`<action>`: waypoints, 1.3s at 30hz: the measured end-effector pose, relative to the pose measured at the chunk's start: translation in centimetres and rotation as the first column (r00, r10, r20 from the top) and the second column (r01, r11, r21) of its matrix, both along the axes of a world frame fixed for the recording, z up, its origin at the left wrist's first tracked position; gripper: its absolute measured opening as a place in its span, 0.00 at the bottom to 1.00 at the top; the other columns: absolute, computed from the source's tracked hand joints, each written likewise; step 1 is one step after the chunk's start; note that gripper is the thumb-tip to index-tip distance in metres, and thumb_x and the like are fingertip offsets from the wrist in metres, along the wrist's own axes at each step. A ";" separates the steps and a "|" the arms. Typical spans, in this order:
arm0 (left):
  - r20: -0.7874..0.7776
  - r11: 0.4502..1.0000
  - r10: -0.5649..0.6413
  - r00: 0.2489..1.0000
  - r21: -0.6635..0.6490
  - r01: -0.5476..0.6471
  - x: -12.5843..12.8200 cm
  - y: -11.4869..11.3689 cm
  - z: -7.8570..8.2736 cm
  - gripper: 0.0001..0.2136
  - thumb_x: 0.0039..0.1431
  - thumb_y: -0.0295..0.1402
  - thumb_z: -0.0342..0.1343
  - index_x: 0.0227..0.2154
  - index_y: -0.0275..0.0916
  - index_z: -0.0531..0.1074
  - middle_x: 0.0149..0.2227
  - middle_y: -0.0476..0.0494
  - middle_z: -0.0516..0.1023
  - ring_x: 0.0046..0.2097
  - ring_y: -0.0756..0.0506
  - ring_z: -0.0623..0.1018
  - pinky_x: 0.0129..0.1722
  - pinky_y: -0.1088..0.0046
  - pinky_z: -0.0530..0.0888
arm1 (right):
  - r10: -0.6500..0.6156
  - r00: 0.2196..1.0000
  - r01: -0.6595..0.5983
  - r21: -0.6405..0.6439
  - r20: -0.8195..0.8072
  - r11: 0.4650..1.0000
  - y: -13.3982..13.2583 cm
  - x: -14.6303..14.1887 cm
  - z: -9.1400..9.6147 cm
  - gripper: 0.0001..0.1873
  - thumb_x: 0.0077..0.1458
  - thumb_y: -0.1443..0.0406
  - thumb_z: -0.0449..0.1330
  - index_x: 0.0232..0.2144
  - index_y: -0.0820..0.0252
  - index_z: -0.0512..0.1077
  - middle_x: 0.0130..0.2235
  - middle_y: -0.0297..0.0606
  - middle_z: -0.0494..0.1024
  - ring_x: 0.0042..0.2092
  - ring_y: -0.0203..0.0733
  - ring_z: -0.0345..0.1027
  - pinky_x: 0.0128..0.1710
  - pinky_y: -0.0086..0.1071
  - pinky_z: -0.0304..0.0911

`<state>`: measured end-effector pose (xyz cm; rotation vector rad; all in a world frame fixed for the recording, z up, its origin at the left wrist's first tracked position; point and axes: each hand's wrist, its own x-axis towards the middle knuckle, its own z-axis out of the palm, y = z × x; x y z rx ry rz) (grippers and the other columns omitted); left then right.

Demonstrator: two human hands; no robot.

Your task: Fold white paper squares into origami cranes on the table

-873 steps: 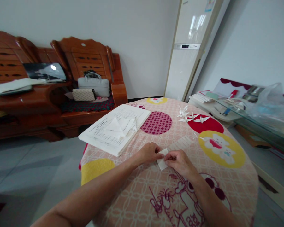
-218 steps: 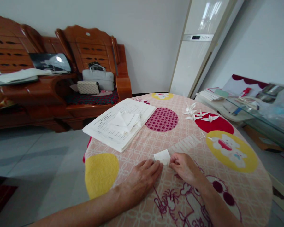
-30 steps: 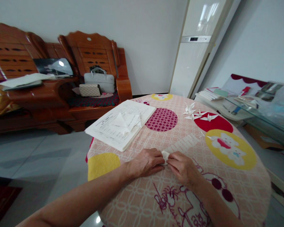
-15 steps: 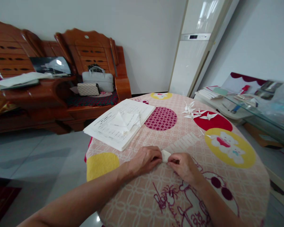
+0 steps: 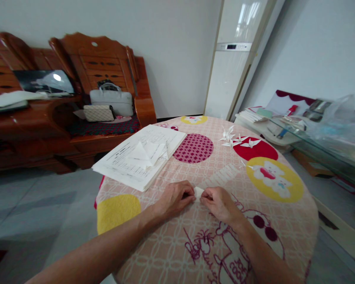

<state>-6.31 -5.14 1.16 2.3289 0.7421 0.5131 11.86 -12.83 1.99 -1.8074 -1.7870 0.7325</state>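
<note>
Well, a long brown wooden bench (image 5: 85,59) stands by the white wall on the left. A tall white cooling cabinet (image 5: 230,75) stands in the far corner.

Nearer is a round table covered with a pink cloth (image 5: 290,225) that has coloured circles and cartoon pictures on it. A low glass shelf with books and a clear plastic bag (image 5: 328,126) sits to the right of the table.

A thick stack of printed white papers (image 5: 121,167) lies on the far left part of the table, and it hangs a little over the edge. A few loose folded white sheets (image 5: 144,152) lie on top of the stack.

On the bench seat rests a soft grey handbag (image 5: 111,101), with a small cream quilted purse (image 5: 94,113) just beside it.

The person's left hand (image 5: 177,197) and right hand (image 5: 217,203) meet near the middle of the table, low on the cloth. Both hands pinch a small folded white paper piece (image 5: 198,192) between the fingertips, one hand on each side. Most of it is hidden by the fingers.

A little group of white paper birds (image 5: 235,140) sits far across the table, by the red circle (well apart from the hands).
</note>
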 end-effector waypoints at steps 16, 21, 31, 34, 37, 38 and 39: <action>-0.012 0.994 -0.050 0.999 0.099 0.051 -0.1 0.8 -0.3 0.09 0.59 0.34 0.52 0.28 0.37 0.74 0.33 0.46 0.77 0.35 0.49 0.75 0.34 0.76 0.68 | -0.023 0.986 0.020 0.020 0.164 1.000 0.1 -0.8 1.1 0.06 0.52 0.68 0.60 0.29 0.62 0.77 0.28 0.37 0.78 0.29 0.37 0.67 0.28 0.28 0.53; -0.014 0.994 -0.048 0.999 0.096 0.049 -0.1 0.8 -0.2 0.09 0.59 0.34 0.52 0.28 0.37 0.74 0.34 0.47 0.77 0.35 0.49 0.75 0.34 0.76 0.68 | -0.090 0.981 0.070 0.119 0.173 0.990 -1.1 -0.5 1.4 0.05 0.55 0.68 0.59 0.32 0.61 0.76 0.29 0.37 0.77 0.30 0.38 0.67 0.30 0.29 0.54; -0.004 0.993 -0.051 0.999 0.108 0.051 -0.1 1.0 -0.6 0.09 0.59 0.35 0.53 0.27 0.38 0.74 0.33 0.47 0.76 0.34 0.49 0.74 0.34 0.75 0.68 | -0.155 0.966 0.079 0.335 0.206 0.939 -4.9 0.1 0.2 0.04 0.58 0.70 0.55 0.33 0.61 0.71 0.36 0.40 0.74 0.41 0.43 0.65 0.41 0.34 0.59; 0.010 0.992 -0.060 0.998 0.114 0.059 -0.1 1.1 -0.7 0.09 0.59 0.35 0.52 0.27 0.38 0.73 0.34 0.47 0.77 0.35 0.48 0.75 0.34 0.75 0.68 | -0.144 0.939 0.047 0.299 0.312 0.953 -4.2 -0.5 -0.5 0.04 0.57 0.69 0.56 0.31 0.61 0.71 0.36 0.40 0.74 0.40 0.43 0.64 0.41 0.33 0.58; 0.014 0.992 -0.061 0.998 0.111 0.059 -0.1 1.1 -0.9 0.09 0.59 0.35 0.52 0.27 0.38 0.74 0.34 0.47 0.77 0.35 0.49 0.75 0.34 0.75 0.68 | -0.145 0.908 0.026 0.292 0.394 0.956 -3.8 -0.9 -0.7 0.05 0.57 0.68 0.57 0.29 0.61 0.70 0.35 0.40 0.73 0.39 0.42 0.64 0.39 0.33 0.57; 0.018 0.992 -0.057 0.998 0.112 0.054 -0.1 1.1 -0.9 0.09 0.59 0.35 0.53 0.27 0.38 0.74 0.34 0.47 0.77 0.35 0.49 0.75 0.34 0.75 0.68 | -0.146 0.900 0.022 0.291 0.411 0.956 -3.8 -1.0 -0.6 0.05 0.57 0.68 0.56 0.29 0.61 0.70 0.35 0.40 0.73 0.39 0.42 0.64 0.39 0.33 0.57; 0.021 0.992 -0.051 0.998 0.115 0.048 -0.1 1.1 -1.0 0.09 0.59 0.35 0.53 0.27 0.38 0.74 0.34 0.47 0.77 0.35 0.49 0.75 0.34 0.75 0.68 | -0.147 0.894 0.020 0.290 0.424 0.957 -3.8 -1.0 -0.6 0.05 0.58 0.68 0.56 0.29 0.61 0.71 0.35 0.40 0.74 0.39 0.42 0.64 0.39 0.33 0.57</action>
